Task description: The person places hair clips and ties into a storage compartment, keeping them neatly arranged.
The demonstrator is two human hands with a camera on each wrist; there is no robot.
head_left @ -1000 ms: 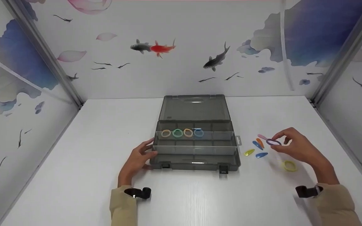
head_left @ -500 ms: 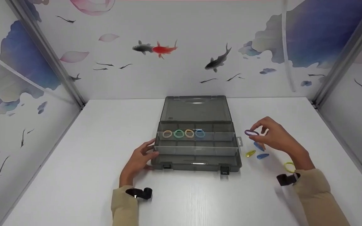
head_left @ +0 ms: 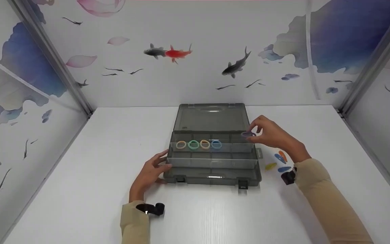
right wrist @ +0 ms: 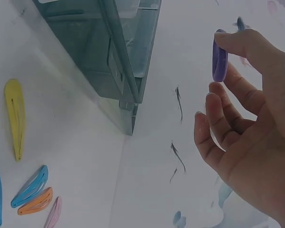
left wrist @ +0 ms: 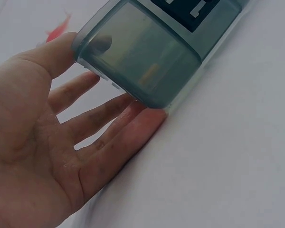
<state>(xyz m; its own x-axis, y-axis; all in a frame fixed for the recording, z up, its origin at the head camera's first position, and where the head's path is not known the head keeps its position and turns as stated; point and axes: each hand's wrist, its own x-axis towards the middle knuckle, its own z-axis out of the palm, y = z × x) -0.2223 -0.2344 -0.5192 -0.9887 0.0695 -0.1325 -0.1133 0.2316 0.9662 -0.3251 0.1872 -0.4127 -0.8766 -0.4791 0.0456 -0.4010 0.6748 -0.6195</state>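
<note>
My right hand [head_left: 273, 134] pinches a purple hair tie [right wrist: 220, 57] between thumb and index finger, the other fingers loosely bent. In the head view the hair tie overlaps the right end of the back row of a grey see-through storage box [head_left: 212, 180], whose lid [head_left: 212, 117] is folded back. Several hair ties, among them a green one [head_left: 193, 149] and a blue one [head_left: 216, 149], stand side by side in that row. At the box's left end my left hand [head_left: 149, 173] holds the side wall, with the thumb over the rim and the fingers along the outside.
Right of the box lie snap hair clips: a yellow one [right wrist: 15, 118], two blue, an orange one [head_left: 282, 156] and a pink one [right wrist: 53, 213]. Printed panels with fish wall in the white table [head_left: 201, 217] at the back and sides.
My right hand has carried the purple hair tie left from beside the clips to the box's back right corner. The forearm now covers the yellow hair tie's spot. My left hand stays put.
</note>
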